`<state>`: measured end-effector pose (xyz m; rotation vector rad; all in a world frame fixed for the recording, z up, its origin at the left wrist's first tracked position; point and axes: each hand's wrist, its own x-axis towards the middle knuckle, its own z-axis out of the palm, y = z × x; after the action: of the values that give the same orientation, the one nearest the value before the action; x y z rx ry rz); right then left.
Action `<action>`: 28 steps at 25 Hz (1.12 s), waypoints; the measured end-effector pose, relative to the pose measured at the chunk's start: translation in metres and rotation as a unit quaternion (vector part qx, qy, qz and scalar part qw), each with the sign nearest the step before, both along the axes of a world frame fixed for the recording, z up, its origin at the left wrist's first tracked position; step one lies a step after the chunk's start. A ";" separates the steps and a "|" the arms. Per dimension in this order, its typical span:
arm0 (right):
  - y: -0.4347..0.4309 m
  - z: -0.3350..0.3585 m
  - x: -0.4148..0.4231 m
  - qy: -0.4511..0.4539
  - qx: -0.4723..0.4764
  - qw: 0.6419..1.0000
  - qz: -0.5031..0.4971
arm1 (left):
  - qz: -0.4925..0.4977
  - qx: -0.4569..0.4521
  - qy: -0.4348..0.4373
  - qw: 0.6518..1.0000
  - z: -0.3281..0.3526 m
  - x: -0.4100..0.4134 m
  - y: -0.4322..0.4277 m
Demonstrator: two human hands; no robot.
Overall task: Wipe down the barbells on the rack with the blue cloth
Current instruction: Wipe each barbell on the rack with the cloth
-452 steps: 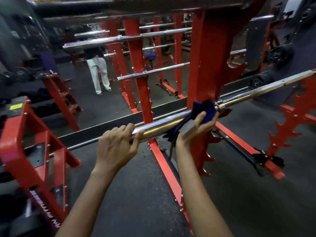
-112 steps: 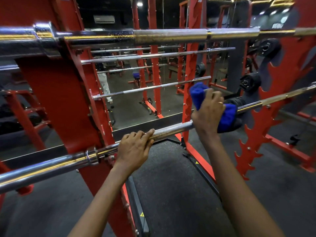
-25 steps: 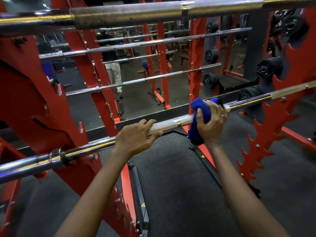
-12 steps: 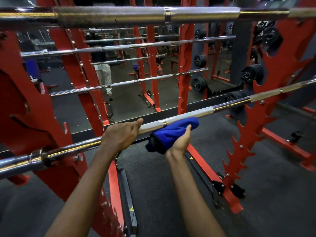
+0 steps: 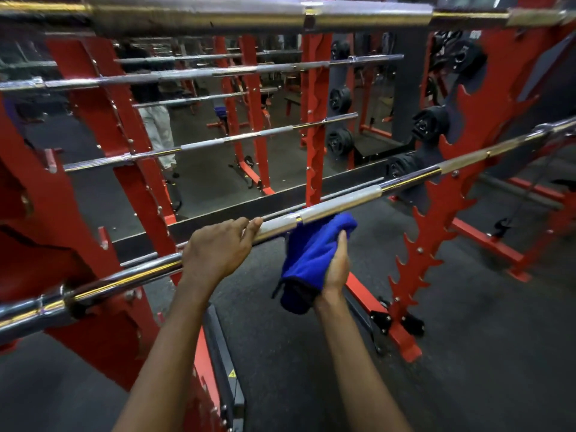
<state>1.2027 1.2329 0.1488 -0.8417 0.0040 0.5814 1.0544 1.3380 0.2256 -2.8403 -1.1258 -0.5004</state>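
Left hand (image 5: 218, 254) wraps barbell (image 5: 339, 201) at frame centre. Right hand (image 5: 338, 269) clutches blue cloth (image 5: 308, 254) just under bar, cloth top touching or nearly touching shaft. Risk: bunched cloth skims underside only, missing top. Loose tail may snag red rack (image 5: 436, 213) teeth at right.

Both my arms extended forward.
My left hand (image 5: 218, 247) grips the barbell (image 5: 339, 202) (overhand); my right hand (image 5: 338, 266) holds the blue cloth (image 5: 307, 254).
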 end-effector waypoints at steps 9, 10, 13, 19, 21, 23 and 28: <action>0.011 0.002 0.028 -0.660 -0.332 0.648 -0.186 | -0.019 0.033 -0.031 0.999 -0.005 -0.006 0.001; 0.013 0.002 0.044 -0.666 -0.333 0.635 -0.203 | -0.027 0.054 -0.035 0.998 -0.007 -0.007 0.001; 0.017 0.016 0.093 -0.601 -0.370 0.665 -0.244 | -0.067 0.118 -0.070 0.988 -0.015 -0.011 0.001; 0.016 0.012 0.063 -0.691 -0.338 0.619 -0.158 | -0.125 0.150 -0.087 0.977 -0.031 -0.016 0.001; 0.007 0.013 0.083 -0.719 -0.334 0.588 -0.158 | -0.120 0.143 -0.078 0.979 -0.032 -0.016 0.002; 0.005 0.018 0.112 -0.684 -0.349 0.610 -0.197 | -0.118 0.139 -0.076 0.980 -0.030 -0.016 0.003; 0.020 0.016 0.102 -0.600 -0.358 0.678 -0.229 | -0.117 0.143 -0.086 0.979 -0.032 -0.014 0.001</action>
<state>1.3046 1.2526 0.1648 -1.8085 -0.7943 -0.6098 1.0406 1.3386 0.1937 -2.7237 -0.6709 -0.8612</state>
